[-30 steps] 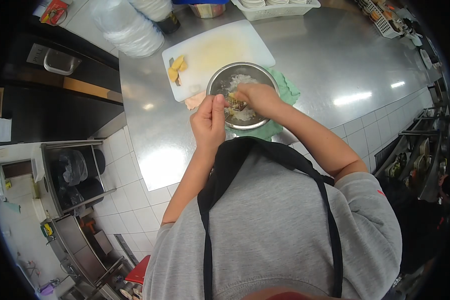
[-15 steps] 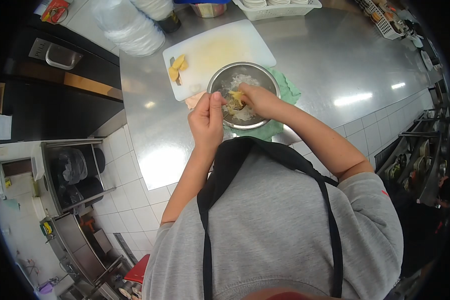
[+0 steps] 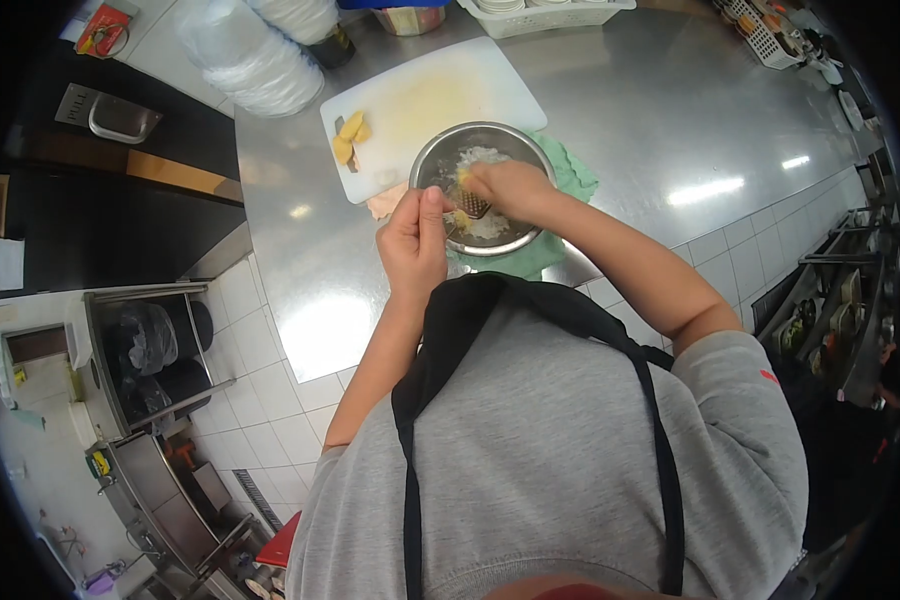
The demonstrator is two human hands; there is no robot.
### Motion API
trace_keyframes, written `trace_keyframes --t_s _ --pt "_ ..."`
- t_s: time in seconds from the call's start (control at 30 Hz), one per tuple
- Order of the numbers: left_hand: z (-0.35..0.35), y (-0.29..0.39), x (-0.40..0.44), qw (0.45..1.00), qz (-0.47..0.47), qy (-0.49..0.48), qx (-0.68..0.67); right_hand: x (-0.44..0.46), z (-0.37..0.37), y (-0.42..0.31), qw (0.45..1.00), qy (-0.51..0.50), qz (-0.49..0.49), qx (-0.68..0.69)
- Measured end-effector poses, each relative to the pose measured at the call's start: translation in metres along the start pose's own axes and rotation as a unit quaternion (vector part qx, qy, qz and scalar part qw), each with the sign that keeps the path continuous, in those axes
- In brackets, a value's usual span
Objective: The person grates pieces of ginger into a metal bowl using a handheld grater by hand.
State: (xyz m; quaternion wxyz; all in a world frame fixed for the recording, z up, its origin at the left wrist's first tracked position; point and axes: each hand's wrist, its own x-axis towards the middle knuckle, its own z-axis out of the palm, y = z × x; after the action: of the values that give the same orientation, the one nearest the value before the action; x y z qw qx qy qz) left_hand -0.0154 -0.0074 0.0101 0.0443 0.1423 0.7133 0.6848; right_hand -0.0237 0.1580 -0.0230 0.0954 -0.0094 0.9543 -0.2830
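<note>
A small metal grater (image 3: 474, 205) slants inside a round steel bowl (image 3: 546, 166). Its handle end is pinched in my left hand (image 3: 410, 240), closed at the bowl's near-left rim. Over the grater, my right hand (image 3: 515, 191) grips a piece of ginger (image 3: 463, 176), peeled and yellow, mostly covered by the fingers. Pale shreds (image 3: 488, 226) lie in the bowl, with yellow gratings near the grater. More peeled yellow pieces (image 3: 344, 150) rest at the left end of the white cutting board (image 3: 440, 95), just beyond the bowl.
A green cloth (image 3: 574, 172) shows beneath the bowl on the steel table (image 3: 650, 120). Stacked plastic-wrapped containers (image 3: 255, 60) stand at back left. A white basket (image 3: 560, 20) of small dishes sits at the back. On the left is a black door with a handle (image 3: 125, 122).
My right hand has moved slightly up and left over the grater, baring more of its perforated face. My left hand stays in place, and the whole view has shifted slightly.
</note>
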Motion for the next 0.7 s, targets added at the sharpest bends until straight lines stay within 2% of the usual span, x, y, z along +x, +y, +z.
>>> trace_keyframes --t_s 0.07,0.13,0.2,0.33,0.4,0.47,0.53,0.6,0.63,0.7 --pt "-0.002 0.0 0.0 1.0 -0.004 0.006 -0.002 0.013 0.007 0.016 1.0 -0.013 0.017 -0.015" --pt "-0.003 0.0 0.001 1.0 0.019 0.017 0.004 0.002 0.001 -0.007 0.999 -0.01 0.025 -0.017" --pt "-0.003 0.003 0.003 1.0 0.01 0.017 -0.006 -0.009 -0.007 -0.021 0.998 -0.052 -0.04 0.004" --pt "-0.004 -0.004 0.002 1.0 0.016 0.01 0.006 0.013 0.0 0.004 0.999 -0.035 0.029 0.007" --pt "-0.006 -0.002 0.001 1.0 0.008 0.015 -0.004 0.013 0.003 0.003 0.999 -0.045 0.03 -0.001" --pt "-0.006 -0.002 0.004 1.0 0.004 0.023 -0.019 0.0 -0.002 -0.011 0.998 -0.046 -0.048 0.018" --pt "-0.004 -0.006 0.0 0.999 0.037 0.021 0.018 -0.003 -0.001 -0.013 0.996 -0.078 -0.041 -0.018" --pt "-0.003 -0.009 0.0 0.999 0.036 0.014 0.022 0.007 -0.001 0.004 0.997 -0.042 0.032 -0.05" --pt "-0.002 -0.009 0.0 0.999 0.033 0.009 0.028 0.011 -0.004 0.007 0.995 -0.067 0.055 -0.039" --pt "-0.004 -0.001 0.002 0.999 0.041 0.018 0.018 0.008 0.0 -0.003 0.996 -0.073 0.042 -0.021"
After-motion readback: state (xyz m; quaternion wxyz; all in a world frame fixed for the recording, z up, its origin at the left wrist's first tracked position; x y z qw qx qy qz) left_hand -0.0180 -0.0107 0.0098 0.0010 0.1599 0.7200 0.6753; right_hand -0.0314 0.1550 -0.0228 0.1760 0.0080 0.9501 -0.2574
